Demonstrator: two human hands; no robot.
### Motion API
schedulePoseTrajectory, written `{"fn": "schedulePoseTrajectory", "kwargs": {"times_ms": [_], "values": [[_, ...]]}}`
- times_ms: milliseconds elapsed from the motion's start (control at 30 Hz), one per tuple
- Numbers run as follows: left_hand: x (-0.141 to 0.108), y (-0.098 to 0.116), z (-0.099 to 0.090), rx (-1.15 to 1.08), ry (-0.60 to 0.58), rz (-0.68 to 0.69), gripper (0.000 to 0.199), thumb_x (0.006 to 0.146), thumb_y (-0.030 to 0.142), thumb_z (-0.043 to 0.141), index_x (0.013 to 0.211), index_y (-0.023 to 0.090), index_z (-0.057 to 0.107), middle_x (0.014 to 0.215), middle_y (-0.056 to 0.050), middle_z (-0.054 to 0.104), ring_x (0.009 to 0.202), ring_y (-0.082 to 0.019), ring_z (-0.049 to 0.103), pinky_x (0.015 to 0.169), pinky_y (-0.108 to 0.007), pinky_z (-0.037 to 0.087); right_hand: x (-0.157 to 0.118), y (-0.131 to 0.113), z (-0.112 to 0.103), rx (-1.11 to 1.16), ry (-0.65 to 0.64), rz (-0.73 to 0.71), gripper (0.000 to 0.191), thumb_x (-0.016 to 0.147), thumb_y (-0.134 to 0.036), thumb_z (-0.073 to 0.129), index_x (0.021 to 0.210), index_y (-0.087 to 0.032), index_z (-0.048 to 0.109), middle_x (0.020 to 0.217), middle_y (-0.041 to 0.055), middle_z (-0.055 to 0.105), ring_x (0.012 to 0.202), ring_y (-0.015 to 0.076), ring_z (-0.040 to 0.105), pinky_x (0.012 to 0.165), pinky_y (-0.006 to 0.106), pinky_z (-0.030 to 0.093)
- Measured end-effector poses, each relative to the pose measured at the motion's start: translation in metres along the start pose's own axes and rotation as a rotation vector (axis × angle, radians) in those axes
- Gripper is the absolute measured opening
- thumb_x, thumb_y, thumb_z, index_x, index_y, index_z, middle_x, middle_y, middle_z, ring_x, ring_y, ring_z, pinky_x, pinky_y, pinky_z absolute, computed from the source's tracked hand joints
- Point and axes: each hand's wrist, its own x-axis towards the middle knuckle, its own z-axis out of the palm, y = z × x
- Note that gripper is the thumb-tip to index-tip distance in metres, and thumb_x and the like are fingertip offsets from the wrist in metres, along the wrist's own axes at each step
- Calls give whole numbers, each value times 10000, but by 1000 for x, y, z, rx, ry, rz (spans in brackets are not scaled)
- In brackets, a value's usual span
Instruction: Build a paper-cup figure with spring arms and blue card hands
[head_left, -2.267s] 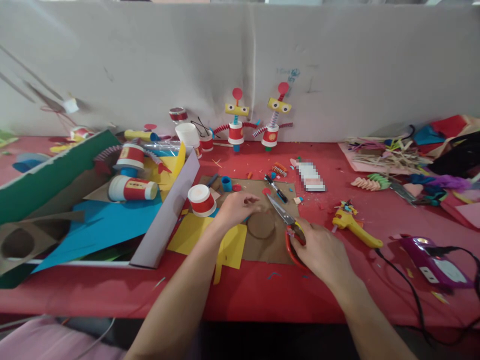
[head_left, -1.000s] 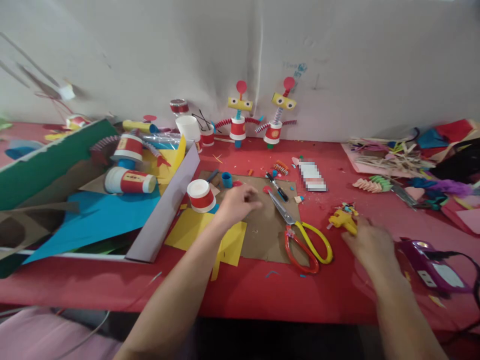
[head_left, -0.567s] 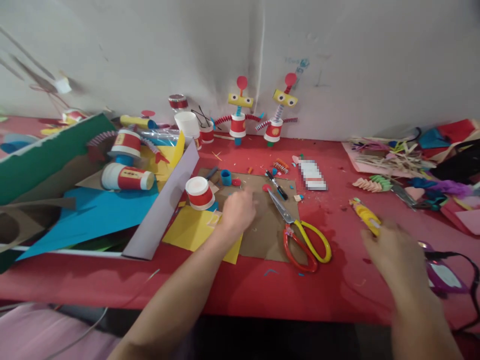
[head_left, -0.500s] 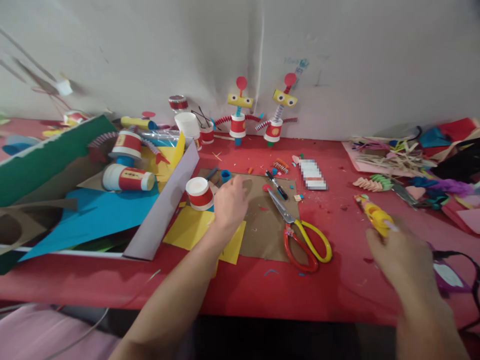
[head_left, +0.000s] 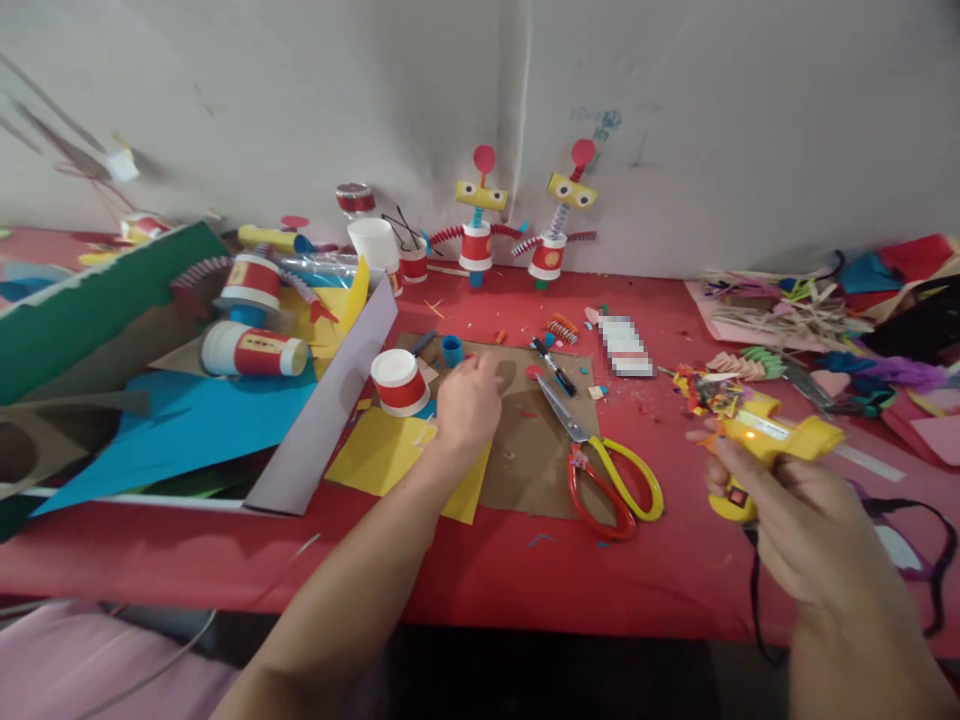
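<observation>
My right hand (head_left: 795, 510) is wrapped round a yellow glue gun (head_left: 780, 435) with a small orange light, its tip pointing left. Over the brown cardboard (head_left: 525, 460) is my left hand (head_left: 469, 405), fingers bent downward; what its fingertips hold, if anything, is hidden. Just beyond them stands a small blue paper ring (head_left: 452, 350). To the left of that hand sits a red and white paper cup (head_left: 399, 382), beside yellow paper (head_left: 382, 455). Large scissors (head_left: 600, 450) with red and yellow handles lie partly on the cardboard, near a black pen (head_left: 553, 368).
A box (head_left: 322, 410) with coloured paper and a cup figure stands at the left. Two cup robots (head_left: 476, 245) lean near the wall. Craft scraps (head_left: 780, 310) lie at the right, and a black cord (head_left: 937, 590) hangs by the table's right edge.
My right hand has lifted the glue gun and turned it, so its body now shows above the table. My left hand has shifted slightly right.
</observation>
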Motion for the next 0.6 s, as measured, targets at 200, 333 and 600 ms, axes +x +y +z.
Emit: {"fn": "schedulePoseTrajectory", "kwargs": {"times_ms": [200, 333, 600], "values": [[2, -6, 11, -102, -449, 171, 213, 785, 192, 661, 995, 188, 693, 860, -39, 707, 821, -188, 660, 740, -276, 507, -7, -2, 11, 262, -174, 191, 338, 677, -490, 774, 699, -214, 579, 628, -15, 596, 575, 119, 500, 496, 209, 410], [-3, 1, 7, 104, -353, 236, 354, 787, 217, 672, 1136, 163, 654, 1124, -123, 648, 1087, -256, 596, 934, -359, 473, -13, -1, 18, 244, -185, 231, 390, 666, -574, 750, 720, -200, 652, 676, 23, 642, 607, 148, 555, 524, 240, 460], [-52, 25, -23, 452, -491, 336, 255, 774, 15, 475, 823, 123, 700, 828, -122, 704, 784, -256, 684, 688, -359, 542, -8, 8, 23, -46, -458, 90, 469, 793, -617, 598, 867, -166, 703, 739, 65, 679, 640, 178, 576, 610, 297, 486]]}}
